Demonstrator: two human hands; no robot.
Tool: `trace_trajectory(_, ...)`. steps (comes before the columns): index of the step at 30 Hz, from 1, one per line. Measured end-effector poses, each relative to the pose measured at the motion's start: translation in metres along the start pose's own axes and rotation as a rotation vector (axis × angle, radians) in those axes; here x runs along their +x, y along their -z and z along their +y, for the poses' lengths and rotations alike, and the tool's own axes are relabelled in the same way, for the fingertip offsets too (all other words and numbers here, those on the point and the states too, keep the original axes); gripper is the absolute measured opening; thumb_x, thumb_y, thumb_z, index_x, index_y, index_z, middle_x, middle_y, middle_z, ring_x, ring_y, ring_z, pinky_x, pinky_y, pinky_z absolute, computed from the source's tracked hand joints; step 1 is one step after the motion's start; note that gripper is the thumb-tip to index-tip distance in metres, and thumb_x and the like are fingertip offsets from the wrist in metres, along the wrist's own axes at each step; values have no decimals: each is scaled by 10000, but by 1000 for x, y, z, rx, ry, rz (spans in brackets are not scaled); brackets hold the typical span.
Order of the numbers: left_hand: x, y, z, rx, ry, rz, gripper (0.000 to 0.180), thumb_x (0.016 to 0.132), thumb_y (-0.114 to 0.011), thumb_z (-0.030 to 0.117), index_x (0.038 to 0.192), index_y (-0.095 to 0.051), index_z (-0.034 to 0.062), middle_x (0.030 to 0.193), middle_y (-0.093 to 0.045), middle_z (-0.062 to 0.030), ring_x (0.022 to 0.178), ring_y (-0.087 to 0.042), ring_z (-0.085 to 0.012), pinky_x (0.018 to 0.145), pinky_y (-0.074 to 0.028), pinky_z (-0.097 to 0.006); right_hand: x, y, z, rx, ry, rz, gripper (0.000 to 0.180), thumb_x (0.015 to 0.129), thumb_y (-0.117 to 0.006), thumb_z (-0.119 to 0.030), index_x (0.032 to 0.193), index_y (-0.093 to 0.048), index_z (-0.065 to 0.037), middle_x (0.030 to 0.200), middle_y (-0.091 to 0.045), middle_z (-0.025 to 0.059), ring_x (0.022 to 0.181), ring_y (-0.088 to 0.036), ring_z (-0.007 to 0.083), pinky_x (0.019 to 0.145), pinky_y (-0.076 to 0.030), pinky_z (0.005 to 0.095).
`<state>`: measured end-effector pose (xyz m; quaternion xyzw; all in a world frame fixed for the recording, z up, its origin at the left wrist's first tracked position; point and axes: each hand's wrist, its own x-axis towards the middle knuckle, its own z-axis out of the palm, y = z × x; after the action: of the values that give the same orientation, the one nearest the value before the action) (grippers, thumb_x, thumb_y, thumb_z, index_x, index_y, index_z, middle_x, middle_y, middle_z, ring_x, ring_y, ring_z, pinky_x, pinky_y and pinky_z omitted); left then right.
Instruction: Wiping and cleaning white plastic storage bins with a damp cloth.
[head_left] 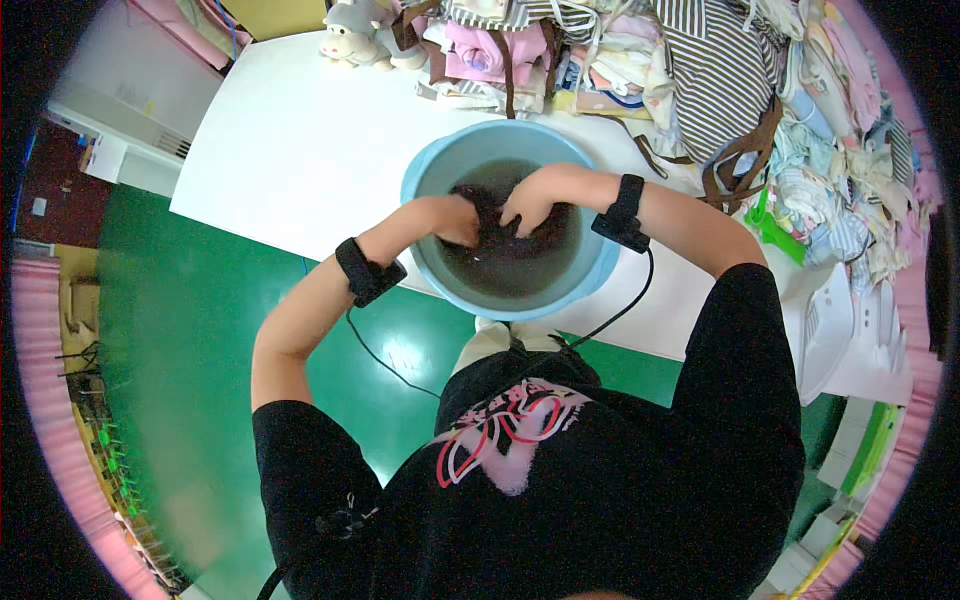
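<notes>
A light blue plastic basin [425,255] holds murky grey-brown water [500,275]. Between my hands a dark, wet cloth [488,208] bunches up, mostly under the surface, so its kind cannot be made out. From the left, my left hand [458,220] reaches in with its fingers curled down at the cloth, the fingertips hidden. My right hand [532,203] comes from the right, fingers bent and closed on the cloth's other side. Each wrist wears a black strap with a small box, the left one [368,272] and the right one [621,215], with thin cables trailing.
The basin stands on a white table [290,150], close to its front edge. Behind and to the right lie heaped clothes, a striped garment [715,75] among them. A plush toy [358,35] sits at the back, a green plastic object [775,232] at the right. The floor [200,370] is green.
</notes>
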<state>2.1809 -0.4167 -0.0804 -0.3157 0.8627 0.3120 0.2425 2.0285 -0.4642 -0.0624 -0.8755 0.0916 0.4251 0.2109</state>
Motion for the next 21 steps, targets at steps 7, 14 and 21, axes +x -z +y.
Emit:
trace_trajectory(7, 24, 28, -28, 73, 133, 538, 262, 639, -542, 162, 879, -594, 71, 831, -581, -166, 791, -553, -333, 693, -446, -398, -7, -12, 15, -16, -212, 263, 362, 666, -555, -159, 1024, -541, -107, 934, -570, 123, 891, -524, 295, 758, -419, 381)
trace_trajectory(14, 48, 30, -19, 224, 153, 42, 298, 614, -580, 167, 876, -543, 31, 856, -570, -172, 807, -536, -339, 698, -429, -425, -8, -26, 16, -35, -204, 332, 238, 621, -563, -132, 854, -586, -88, 835, -584, 104, 786, -550, 287, 649, -442, 396)
trace_trajectory(21, 18, 42, -14, 108, 99, 120, 231, 636, -559, 177, 822, -584, 42, 737, -584, -163, 696, -557, -317, 615, -431, -388, -40, -28, 14, -76, -136, 451, 110, 568, -590, -126, 646, -557, -56, 702, -550, 106, 696, -529, 277, 568, -410, 381)
